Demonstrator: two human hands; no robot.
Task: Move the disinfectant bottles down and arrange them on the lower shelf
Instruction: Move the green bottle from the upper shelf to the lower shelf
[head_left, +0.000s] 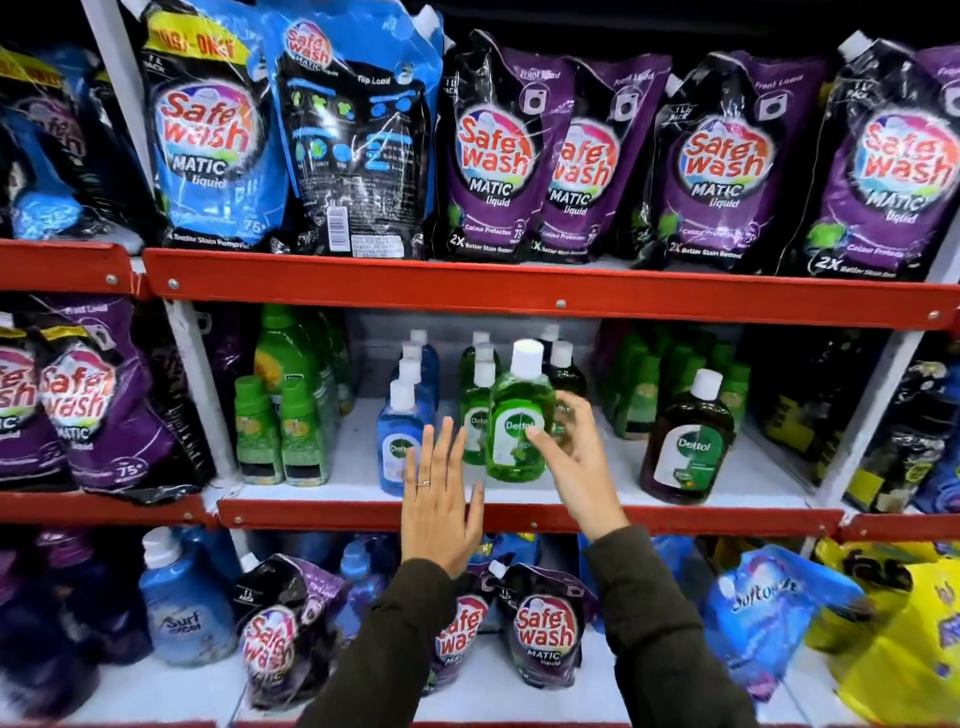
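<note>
We are facing a set of red-edged store shelves. On the middle shelf, near its centre, stands a green disinfectant bottle with a white cap, upright at the front of a short row of smaller green bottles. Our right hand is at this bottle's right side: the fingers are spread wide and curved, with one fingertip touching the white label, but they are not closed around the bottle. Whether the other fingers touch it we cannot tell, as they lie partly behind it.

Our left hand is raised flat in front of the shelf edge, fingers straight and close together, holding nothing. It has a ring on one finger. Its fingertips overlap the lower part of a blue disinfectant bottle, which heads a row of blue bottles just left of the green ones.

Well to the right on the same shelf stands a brown disinfectant bottle, alone at the front. To the left are green-capped bottles. The top shelf holds blue and purple detergent pouches, and the lower shelf holds a light blue jug and more pouches.
</note>
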